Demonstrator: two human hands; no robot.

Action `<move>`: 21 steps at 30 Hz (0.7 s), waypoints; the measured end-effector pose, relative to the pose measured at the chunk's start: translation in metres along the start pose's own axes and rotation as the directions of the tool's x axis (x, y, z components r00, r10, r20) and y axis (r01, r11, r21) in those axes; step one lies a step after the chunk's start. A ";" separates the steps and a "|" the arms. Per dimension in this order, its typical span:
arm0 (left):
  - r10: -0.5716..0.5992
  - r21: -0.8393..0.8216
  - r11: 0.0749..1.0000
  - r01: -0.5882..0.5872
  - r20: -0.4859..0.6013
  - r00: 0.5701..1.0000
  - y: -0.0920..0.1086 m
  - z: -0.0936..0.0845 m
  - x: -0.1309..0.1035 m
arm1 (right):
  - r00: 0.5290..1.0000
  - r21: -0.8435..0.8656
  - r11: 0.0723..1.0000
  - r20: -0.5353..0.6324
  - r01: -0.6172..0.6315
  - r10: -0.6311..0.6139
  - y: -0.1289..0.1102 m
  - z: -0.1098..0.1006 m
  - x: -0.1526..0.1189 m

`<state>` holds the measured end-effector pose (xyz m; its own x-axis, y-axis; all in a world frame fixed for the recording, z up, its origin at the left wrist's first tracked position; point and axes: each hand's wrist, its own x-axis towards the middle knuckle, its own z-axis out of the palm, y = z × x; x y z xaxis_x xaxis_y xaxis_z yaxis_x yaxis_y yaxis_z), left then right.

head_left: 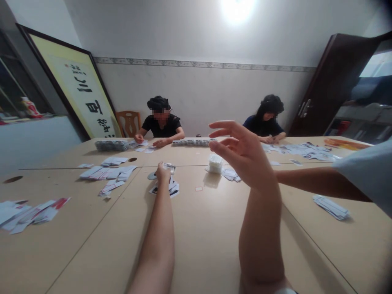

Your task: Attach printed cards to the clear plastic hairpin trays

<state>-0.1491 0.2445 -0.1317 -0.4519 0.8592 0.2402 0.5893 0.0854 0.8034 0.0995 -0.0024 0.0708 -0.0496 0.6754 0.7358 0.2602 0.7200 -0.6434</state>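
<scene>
Head view, right hand (241, 153) raised, left arm (159, 228) extended

Pale beige table (196, 245), dark brown door (332, 81), orange-brown wooden chair (128, 122)

I'm on the head camera now, the wearer's own view, looking out from one side of the wooden table (202, 228) and tipped slightly down. It's a wide view: tabletop along the bottom, patterned wall border (196, 64) straight across, ceiling light (238, 9) up top. The right hand (241, 153) looms close to my lens; the left hand (163, 171) sits farther out, and two seated people (161, 124) face me from the far side.
</scene>
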 end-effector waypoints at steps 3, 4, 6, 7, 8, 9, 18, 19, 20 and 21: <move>0.000 0.080 0.997 -0.001 0.010 1.000 0.001 0.000 -0.002 | 1.000 0.018 1.000 0.001 0.014 -0.014 -0.001 0.001 -0.001; 0.005 0.108 0.994 -0.006 0.013 1.000 0.002 0.000 -0.004 | 1.000 0.020 1.000 0.002 0.019 -0.019 -0.002 0.002 -0.001; 0.017 0.165 0.986 -0.019 0.015 1.000 0.005 0.000 -0.008 | 1.000 0.021 0.999 0.003 0.027 -0.027 -0.003 0.002 -0.001; 0.019 0.195 0.981 -0.022 0.014 1.000 0.006 0.001 -0.010 | 1.000 0.021 0.999 0.004 0.025 -0.025 -0.003 0.002 -0.001; 0.017 0.226 0.974 -0.020 0.012 1.000 0.007 0.002 -0.012 | 1.000 0.022 1.000 0.004 0.019 -0.019 -0.003 0.002 -0.001; 0.011 0.257 0.966 -0.014 0.012 1.000 0.008 0.002 -0.014 | 1.000 0.021 1.000 0.004 0.010 -0.011 -0.003 0.001 -0.001; -0.021 0.402 0.915 -0.024 0.108 0.994 0.007 0.011 -0.018 | 1.000 -0.008 1.000 -0.003 0.003 -0.003 0.001 -0.003 -0.001; -0.023 0.408 0.913 -0.027 0.116 0.993 0.007 0.011 -0.017 | 1.000 -0.009 1.000 -0.013 0.004 -0.004 0.002 -0.005 0.000; -0.024 0.413 0.910 -0.029 0.123 0.992 0.006 0.012 -0.017 | 1.000 -0.011 1.000 -0.026 0.007 -0.007 0.003 -0.006 0.000; -0.025 0.417 0.909 -0.031 0.129 0.991 0.006 0.012 -0.016 | 0.999 -0.013 1.000 -0.039 0.009 -0.009 0.005 -0.007 0.001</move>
<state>-0.1302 0.2370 -0.1370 -0.3763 0.9147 0.1475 0.8285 0.2610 0.4954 0.1075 0.0002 0.0699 -0.0147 0.6619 0.7494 0.2723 0.7238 -0.6340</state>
